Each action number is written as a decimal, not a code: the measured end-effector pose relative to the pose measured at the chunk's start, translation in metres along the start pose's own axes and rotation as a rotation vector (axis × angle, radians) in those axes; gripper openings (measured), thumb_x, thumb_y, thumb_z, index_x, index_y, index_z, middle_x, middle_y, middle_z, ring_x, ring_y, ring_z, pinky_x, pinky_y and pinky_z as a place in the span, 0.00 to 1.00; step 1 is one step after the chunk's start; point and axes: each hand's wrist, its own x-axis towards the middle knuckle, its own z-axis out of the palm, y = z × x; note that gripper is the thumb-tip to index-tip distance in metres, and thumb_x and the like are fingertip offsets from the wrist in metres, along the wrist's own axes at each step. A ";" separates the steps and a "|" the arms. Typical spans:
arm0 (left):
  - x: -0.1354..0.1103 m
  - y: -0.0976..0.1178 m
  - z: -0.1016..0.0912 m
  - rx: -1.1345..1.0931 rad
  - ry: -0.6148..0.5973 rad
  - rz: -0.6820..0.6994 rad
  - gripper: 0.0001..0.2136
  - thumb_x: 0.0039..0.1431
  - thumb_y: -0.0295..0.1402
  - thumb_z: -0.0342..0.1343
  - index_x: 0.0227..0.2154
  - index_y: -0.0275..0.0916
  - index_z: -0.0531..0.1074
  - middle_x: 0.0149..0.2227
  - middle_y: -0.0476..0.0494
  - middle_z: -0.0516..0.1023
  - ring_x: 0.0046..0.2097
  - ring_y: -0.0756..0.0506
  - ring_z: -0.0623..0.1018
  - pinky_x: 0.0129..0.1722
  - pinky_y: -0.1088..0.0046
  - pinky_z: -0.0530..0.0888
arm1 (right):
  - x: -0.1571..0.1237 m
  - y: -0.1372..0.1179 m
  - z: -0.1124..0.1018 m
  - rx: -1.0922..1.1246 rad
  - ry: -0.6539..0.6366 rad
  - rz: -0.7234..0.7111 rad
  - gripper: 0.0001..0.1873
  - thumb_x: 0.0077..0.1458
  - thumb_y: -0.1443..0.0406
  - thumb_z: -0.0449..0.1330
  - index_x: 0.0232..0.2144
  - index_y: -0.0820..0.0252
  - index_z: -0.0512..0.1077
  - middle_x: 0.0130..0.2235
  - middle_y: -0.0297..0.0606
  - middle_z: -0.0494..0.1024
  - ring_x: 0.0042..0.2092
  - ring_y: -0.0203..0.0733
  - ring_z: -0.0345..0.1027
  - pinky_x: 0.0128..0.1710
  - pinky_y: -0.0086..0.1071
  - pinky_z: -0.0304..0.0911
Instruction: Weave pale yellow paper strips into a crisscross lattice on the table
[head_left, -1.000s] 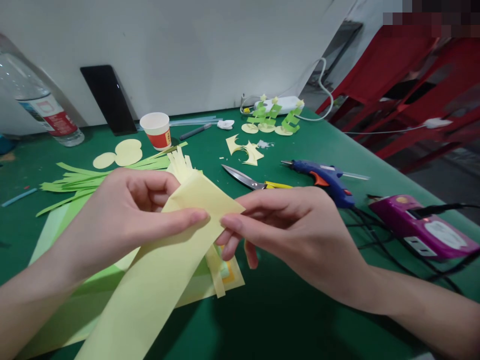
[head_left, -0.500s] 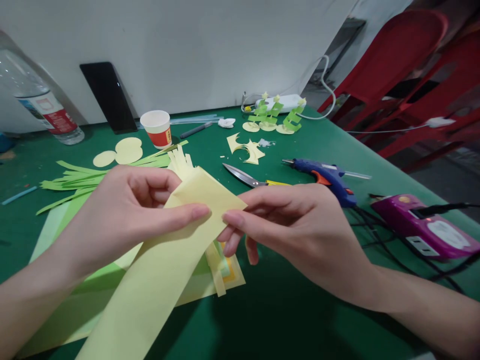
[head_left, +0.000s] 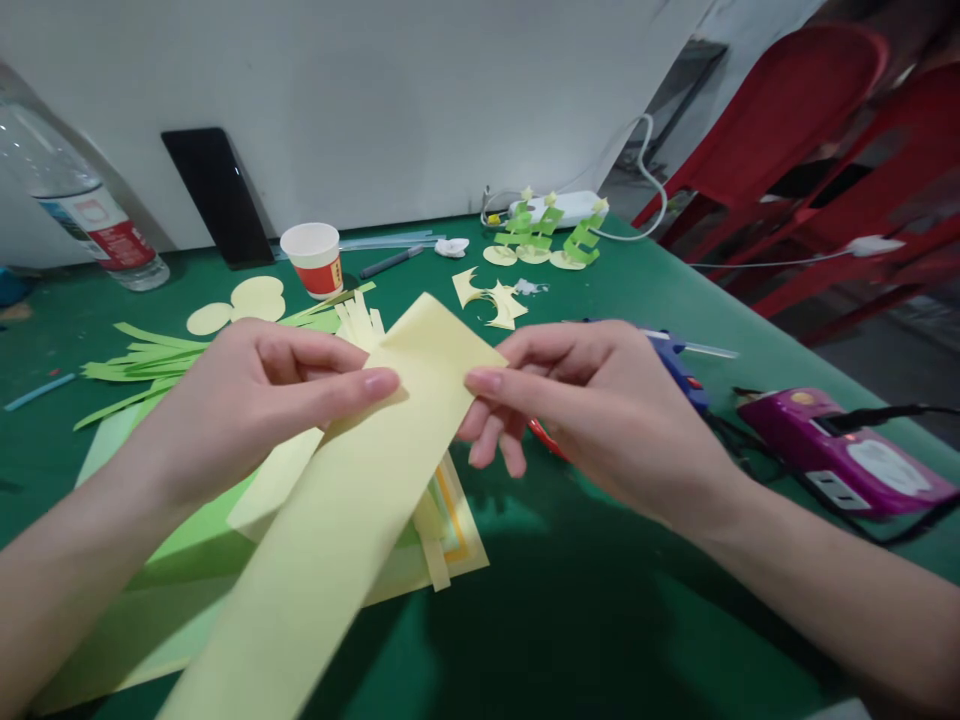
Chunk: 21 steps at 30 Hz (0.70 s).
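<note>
Both hands hold a long pale yellow paper strip (head_left: 352, 500) above the green table (head_left: 570, 620). My left hand (head_left: 255, 400) pinches the strip's upper left edge between thumb and fingers. At the strip's top right corner, my right hand (head_left: 592, 410) pinches it the same way, with the lower fingers loosely curled. The strip runs from the hands down to the bottom left of the view. Under it lie light green and yellow paper sheets (head_left: 187, 560) and cut yellow strips (head_left: 360, 325).
Green paper strips (head_left: 150, 365) and yellow discs (head_left: 240, 305) lie at the left. A paper cup (head_left: 315, 258), a bottle (head_left: 82, 215), a black phone (head_left: 217, 195), yellow scraps (head_left: 491, 298) and small green paper figures (head_left: 540, 235) stand behind. A blue glue gun (head_left: 675, 360) and purple device (head_left: 847, 450) sit right.
The folded top of the strip has opened out flat. Both hands rose a little toward the far side, and my right hand now covers the scissors and part of the glue gun.
</note>
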 end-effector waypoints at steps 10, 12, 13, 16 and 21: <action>0.009 0.004 -0.003 0.065 -0.173 -0.015 0.11 0.46 0.42 0.60 0.19 0.39 0.76 0.17 0.54 0.64 0.19 0.57 0.59 0.17 0.84 0.57 | 0.009 -0.016 -0.020 -0.138 -0.222 0.225 0.09 0.46 0.68 0.61 0.17 0.62 0.67 0.20 0.32 0.76 0.20 0.31 0.69 0.15 0.20 0.61; 0.012 0.001 0.002 0.099 -0.275 -0.050 0.13 0.46 0.43 0.59 0.19 0.38 0.75 0.17 0.53 0.62 0.20 0.55 0.59 0.17 0.81 0.55 | 0.012 -0.016 -0.022 -0.264 -0.333 0.307 0.08 0.46 0.68 0.60 0.18 0.61 0.67 0.21 0.31 0.75 0.21 0.30 0.67 0.16 0.21 0.60; 0.012 0.000 0.005 0.099 -0.337 -0.067 0.14 0.47 0.43 0.58 0.18 0.37 0.73 0.16 0.53 0.60 0.19 0.55 0.57 0.16 0.81 0.53 | 0.014 -0.014 -0.022 -0.326 -0.366 0.321 0.06 0.46 0.68 0.59 0.19 0.61 0.68 0.21 0.30 0.74 0.21 0.29 0.66 0.17 0.21 0.59; 0.012 -0.002 0.019 0.045 -0.507 -0.113 0.15 0.49 0.40 0.57 0.14 0.36 0.66 0.15 0.55 0.50 0.18 0.56 0.50 0.15 0.79 0.47 | 0.016 -0.007 -0.019 -0.490 -0.408 0.247 0.04 0.47 0.66 0.58 0.24 0.61 0.71 0.19 0.27 0.67 0.20 0.26 0.58 0.17 0.21 0.52; 0.006 -0.003 0.035 -0.018 -0.634 -0.164 0.18 0.48 0.36 0.57 0.13 0.37 0.56 0.14 0.57 0.45 0.17 0.57 0.46 0.15 0.78 0.44 | 0.012 0.003 -0.011 -0.604 -0.510 0.055 0.10 0.51 0.65 0.53 0.25 0.64 0.71 0.25 0.31 0.70 0.27 0.28 0.59 0.25 0.22 0.54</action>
